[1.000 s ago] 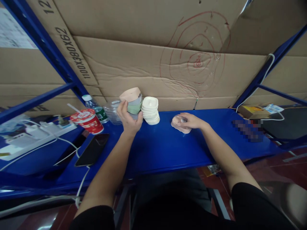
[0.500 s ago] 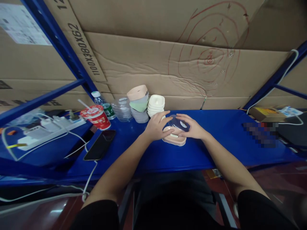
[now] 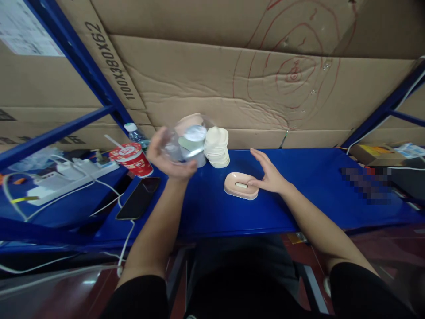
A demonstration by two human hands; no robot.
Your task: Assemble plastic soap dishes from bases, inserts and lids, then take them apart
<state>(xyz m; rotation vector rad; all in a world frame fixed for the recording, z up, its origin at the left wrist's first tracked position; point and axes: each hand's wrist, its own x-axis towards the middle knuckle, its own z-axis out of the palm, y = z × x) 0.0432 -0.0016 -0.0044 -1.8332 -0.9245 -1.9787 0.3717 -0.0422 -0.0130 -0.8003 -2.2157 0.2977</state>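
Note:
My left hand [image 3: 171, 157] is raised at the left, fingers curved round a clear plastic cover [image 3: 194, 135] that is smeared by motion. Through the cover show a stack of bowls [image 3: 191, 122] in pink, green and grey, partly hidden. A pink oval dish [image 3: 234, 179] with a small pale oval piece in its middle lies on the blue tabletop. Beside it, my right hand [image 3: 268, 175] is open with fingers spread, its thumb at the dish's right rim. Between the hands, farther back, stands a stack of cream-coloured lids [image 3: 217, 150].
A red paper cup [image 3: 133, 160] with a straw and a plastic bottle [image 3: 135, 133] stand at the back left. Nearer lie a dark phone [image 3: 139, 197] and a white power strip [image 3: 71, 181] with cables. Cardboard [image 3: 199, 75] walls the back of the blue table [image 3: 308, 190].
My left hand has lifted the clear cover off the pink dish and carried it left towards the bowls. My right hand has let go of the cover and stays beside the dish.

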